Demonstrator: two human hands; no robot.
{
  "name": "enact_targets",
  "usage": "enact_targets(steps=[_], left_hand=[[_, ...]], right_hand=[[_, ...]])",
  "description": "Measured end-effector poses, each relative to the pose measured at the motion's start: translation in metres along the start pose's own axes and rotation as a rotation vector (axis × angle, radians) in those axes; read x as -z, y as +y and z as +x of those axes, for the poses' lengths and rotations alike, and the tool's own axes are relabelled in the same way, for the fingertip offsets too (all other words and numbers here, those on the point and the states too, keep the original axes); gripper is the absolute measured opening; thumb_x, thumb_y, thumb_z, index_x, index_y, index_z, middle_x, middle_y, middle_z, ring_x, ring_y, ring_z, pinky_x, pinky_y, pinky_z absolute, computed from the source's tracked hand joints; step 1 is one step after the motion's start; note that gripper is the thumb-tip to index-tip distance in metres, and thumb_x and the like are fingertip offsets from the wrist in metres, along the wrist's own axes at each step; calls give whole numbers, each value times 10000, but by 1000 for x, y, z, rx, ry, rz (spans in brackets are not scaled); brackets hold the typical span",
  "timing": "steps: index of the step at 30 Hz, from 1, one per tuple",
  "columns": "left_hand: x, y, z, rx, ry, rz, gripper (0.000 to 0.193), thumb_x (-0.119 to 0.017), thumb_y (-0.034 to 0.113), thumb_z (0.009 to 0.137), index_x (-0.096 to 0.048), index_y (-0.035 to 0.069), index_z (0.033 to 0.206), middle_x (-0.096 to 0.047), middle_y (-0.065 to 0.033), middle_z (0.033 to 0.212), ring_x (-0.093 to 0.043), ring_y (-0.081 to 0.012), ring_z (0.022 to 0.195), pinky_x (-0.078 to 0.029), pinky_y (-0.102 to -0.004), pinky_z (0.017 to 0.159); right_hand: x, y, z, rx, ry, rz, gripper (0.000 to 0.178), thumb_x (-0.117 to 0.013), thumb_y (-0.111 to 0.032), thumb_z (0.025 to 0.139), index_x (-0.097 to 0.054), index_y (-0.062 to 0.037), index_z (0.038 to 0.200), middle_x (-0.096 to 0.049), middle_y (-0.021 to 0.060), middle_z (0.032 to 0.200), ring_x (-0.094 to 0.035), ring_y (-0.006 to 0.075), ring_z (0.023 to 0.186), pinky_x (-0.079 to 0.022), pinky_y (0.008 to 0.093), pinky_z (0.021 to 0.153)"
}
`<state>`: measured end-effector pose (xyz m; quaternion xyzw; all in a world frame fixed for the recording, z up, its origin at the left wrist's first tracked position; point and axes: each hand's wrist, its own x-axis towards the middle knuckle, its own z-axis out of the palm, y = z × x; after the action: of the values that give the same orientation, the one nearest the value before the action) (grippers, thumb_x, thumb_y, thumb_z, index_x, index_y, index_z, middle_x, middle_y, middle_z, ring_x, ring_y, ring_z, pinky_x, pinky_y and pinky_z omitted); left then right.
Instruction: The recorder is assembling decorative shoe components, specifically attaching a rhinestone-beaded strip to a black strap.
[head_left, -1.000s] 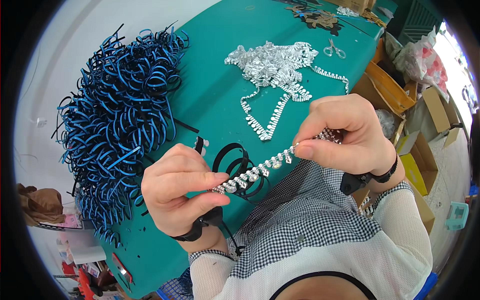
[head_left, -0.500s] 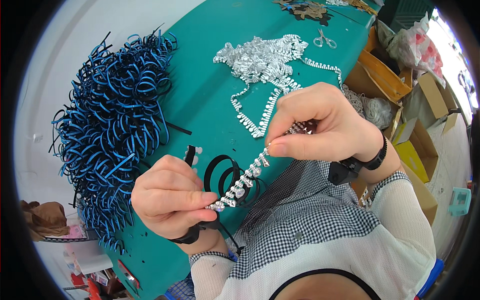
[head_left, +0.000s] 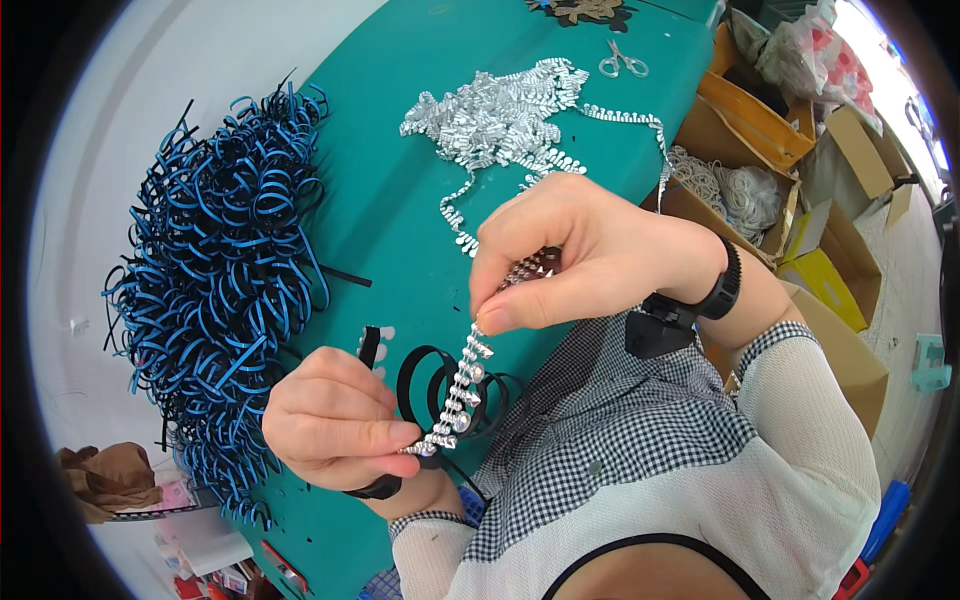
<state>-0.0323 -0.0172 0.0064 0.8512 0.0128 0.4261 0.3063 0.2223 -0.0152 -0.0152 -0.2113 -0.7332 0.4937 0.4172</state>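
Observation:
A strip of silver beaded trim with small spikes and stones runs between my two hands over the table. Its lower end is pinched between thumb and finger of my left hand. My right hand pinches the upper end, and more of the spiked trim lies gathered in its palm. Behind the strip, a curled black ribbon loops on the table. Beyond my left hand's knuckles a short black strip with a silvery scalloped edge sticks up; whether the hand touches it is unclear.
A big heap of curled blue-and-black strips lies along the left of the green table. Silver scalloped trim is piled at the far side, near small scissors. Cardboard boxes stand at the right, one holding white cord.
My right hand has shifted left and slightly nearer my left hand. The trim between them now hangs steeper and bows more. The whole view has also shifted a little.

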Motion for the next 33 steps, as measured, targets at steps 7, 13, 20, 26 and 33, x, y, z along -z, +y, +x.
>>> enact_targets(steps=[7,13,20,26,33], left_hand=[[-1,-5,2,-15,-26,-37,320,-821,171,567,-688,13,811,-609,-33,679,-535,-160,607,-401,-225,533],[-5,-10,1,-26,32,-78,298,-815,207,584,-689,16,775,-606,-38,656,-542,-162,600,-400,-228,526],[-23,-21,0,28,248,-202,275,-771,279,644,-672,29,700,-588,-32,615,-526,-171,567,-390,-237,508],[-30,-43,0,60,363,-399,291,-718,326,714,-631,49,699,-583,-28,624,-524,-183,636,-428,-274,551],[-15,-52,-8,283,487,84,303,-600,256,840,-641,-19,961,-595,-154,1048,-557,-211,905,-444,-258,676]], right_hand=[[-1,10,4,19,-60,68,111,-681,-123,769,-660,-18,798,-628,36,712,-562,90,621,-422,220,543],[-6,21,10,3,-123,169,165,-674,-117,782,-654,-10,905,-647,42,795,-584,81,694,-456,212,621],[-12,31,17,-89,-226,407,223,-628,-75,814,-634,0,1024,-652,58,928,-578,77,777,-463,213,708],[-13,39,18,-32,-255,496,192,-603,-84,835,-633,10,999,-640,33,886,-552,62,771,-444,201,685],[3,30,21,-159,-17,317,125,-632,-124,824,-631,-15,887,-593,-18,773,-511,30,691,-407,187,596]])
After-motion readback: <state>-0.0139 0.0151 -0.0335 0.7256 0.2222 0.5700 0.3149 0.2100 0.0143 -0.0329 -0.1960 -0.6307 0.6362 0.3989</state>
